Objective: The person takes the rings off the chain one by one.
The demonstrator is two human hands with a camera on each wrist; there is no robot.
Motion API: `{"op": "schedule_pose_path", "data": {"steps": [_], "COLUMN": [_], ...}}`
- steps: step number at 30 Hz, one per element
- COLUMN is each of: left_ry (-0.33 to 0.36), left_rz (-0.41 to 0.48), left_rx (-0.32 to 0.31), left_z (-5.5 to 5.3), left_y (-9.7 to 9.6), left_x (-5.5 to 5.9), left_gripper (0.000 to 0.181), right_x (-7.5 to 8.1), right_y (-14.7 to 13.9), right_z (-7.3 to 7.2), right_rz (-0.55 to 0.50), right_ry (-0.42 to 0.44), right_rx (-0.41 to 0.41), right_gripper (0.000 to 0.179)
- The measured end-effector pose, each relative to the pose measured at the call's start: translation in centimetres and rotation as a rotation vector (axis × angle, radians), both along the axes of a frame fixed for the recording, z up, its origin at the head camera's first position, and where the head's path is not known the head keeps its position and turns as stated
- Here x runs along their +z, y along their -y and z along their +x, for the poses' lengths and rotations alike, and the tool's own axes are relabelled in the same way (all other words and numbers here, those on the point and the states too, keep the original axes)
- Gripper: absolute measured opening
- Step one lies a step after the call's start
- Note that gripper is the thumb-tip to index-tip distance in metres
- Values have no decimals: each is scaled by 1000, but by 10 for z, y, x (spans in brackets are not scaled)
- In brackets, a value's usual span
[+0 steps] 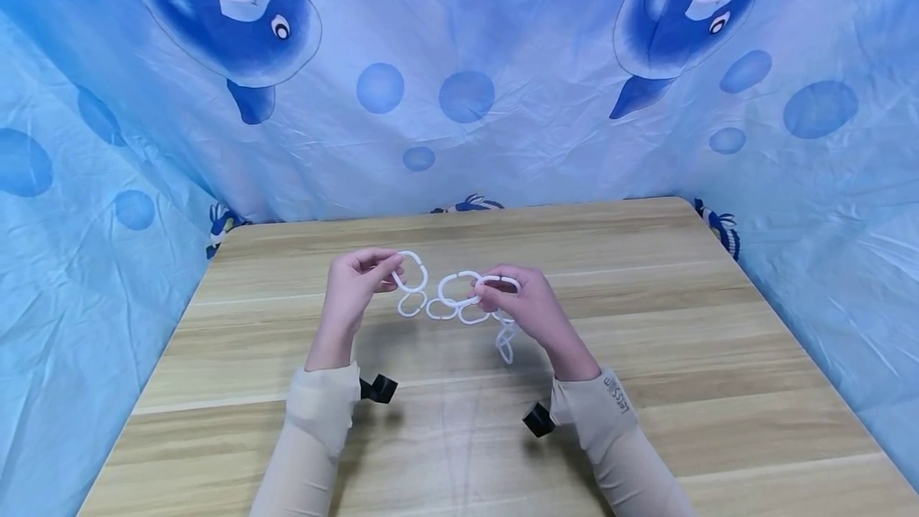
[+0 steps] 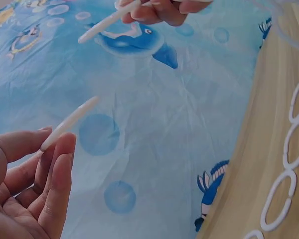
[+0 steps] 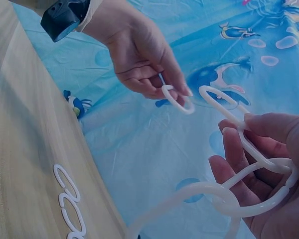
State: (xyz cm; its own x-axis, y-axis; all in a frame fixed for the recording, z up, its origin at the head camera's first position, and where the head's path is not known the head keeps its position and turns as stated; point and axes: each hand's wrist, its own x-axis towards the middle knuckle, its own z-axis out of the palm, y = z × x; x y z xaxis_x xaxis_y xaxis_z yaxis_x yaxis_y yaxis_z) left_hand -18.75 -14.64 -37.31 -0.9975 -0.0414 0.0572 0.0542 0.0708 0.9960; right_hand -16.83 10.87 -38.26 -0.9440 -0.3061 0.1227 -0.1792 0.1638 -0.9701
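Between thumb and fingertips my left hand [image 1: 356, 284] pinches a single white plastic chain link [image 1: 425, 268], seen edge-on in the left wrist view. To its right, my right hand [image 1: 530, 301] pinches another white link [image 3: 217, 101], which is joined to a short chain of links [image 3: 256, 205] looping over the palm and hanging below the hand. The two hands are a short distance apart over the table, and the links they hold do not touch. A row of white links [image 2: 279, 201] lies on the tabletop beneath them, partly hidden by the right hand in the head view.
The wood-grain table [image 1: 237, 349] ends at a far edge against a blue curtain [image 1: 531, 158] printed with dolphins and bubbles. Curtain also hangs along both sides. A black wrist camera [image 1: 384, 388] sticks out from the left sleeve, another black camera [image 1: 538, 420] from the right.
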Motion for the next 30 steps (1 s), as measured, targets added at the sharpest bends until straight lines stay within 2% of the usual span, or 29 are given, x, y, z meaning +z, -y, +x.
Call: {"op": "schedule_pose_path", "data": {"steps": [8,16,30], "left_ry": [30,73,152], "left_rz": [-29,-81,-218], "left_rx": [43,44,-66], "left_z": [-5,-3,3], "left_y": [9,19,24], "left_x": [-6,-16,-36], "left_gripper": [33,33,28], "right_x": [-1,0,-3], "right_y": [-1,-1,-3], "right_z": [-1,1,-1], "right_rz": [0,-10,-13], "right_ry": [4,9,2], "right_rx": [8,14,13], "right_gripper": [21,22,23]}}
